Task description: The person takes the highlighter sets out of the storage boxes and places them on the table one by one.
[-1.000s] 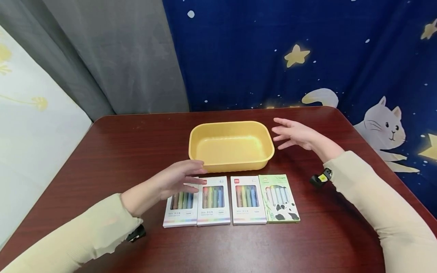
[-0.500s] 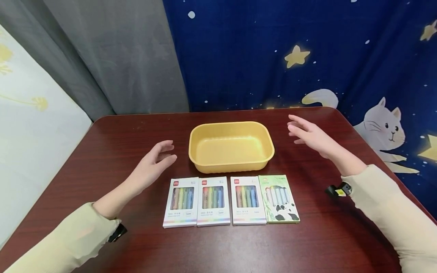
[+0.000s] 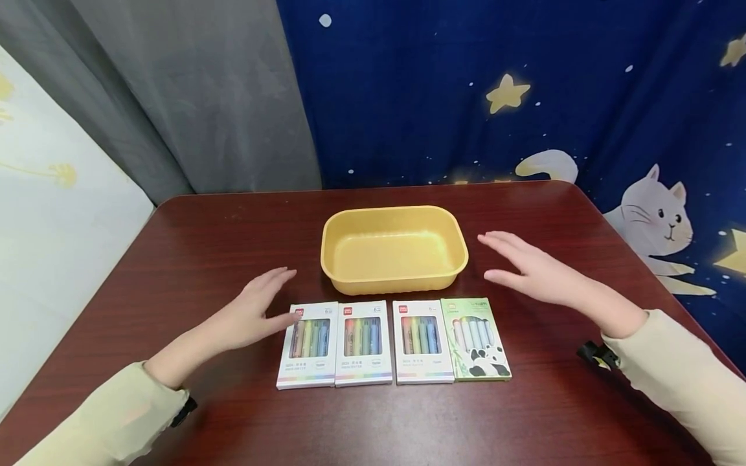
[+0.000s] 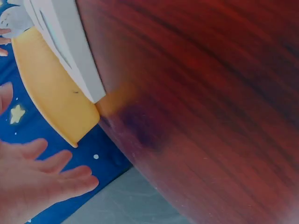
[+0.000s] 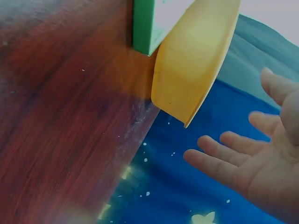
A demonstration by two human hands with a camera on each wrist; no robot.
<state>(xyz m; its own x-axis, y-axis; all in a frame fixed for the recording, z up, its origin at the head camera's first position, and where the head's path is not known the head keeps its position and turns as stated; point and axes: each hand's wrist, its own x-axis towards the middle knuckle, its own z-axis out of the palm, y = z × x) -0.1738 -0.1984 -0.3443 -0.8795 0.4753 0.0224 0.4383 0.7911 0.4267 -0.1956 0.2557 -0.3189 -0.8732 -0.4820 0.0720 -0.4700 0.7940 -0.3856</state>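
My left hand [image 3: 247,314] is held beside the leftmost white crayon box [image 3: 307,375], its thumb tip overlapping that box's top corner in the head view. Its fingers are spread and hold nothing. To the right of the yellow basin [image 3: 387,285], my right hand [image 3: 533,268] hovers with fingers extended and thumb apart. A second white box [image 3: 364,372] and a third white box [image 3: 425,369] stand in the same row, each with a window onto coloured sticks. The green box [image 3: 480,343] with a panda picture ends the row at the right. In the right wrist view the right hand [image 5: 261,163] is bare.
The dark red-brown table [image 3: 373,427] carries the basin behind the row of boxes. A narrow gap parts the second and third white boxes. Beyond the far edge hang a grey curtain [image 3: 233,97] and a blue curtain [image 3: 408,84] with stars and a cat.
The left hand has drawn back leftward from over the boxes, then come down toward the leftmost box. The right hand has moved right and nearer the front. Boxes and basin stay put.
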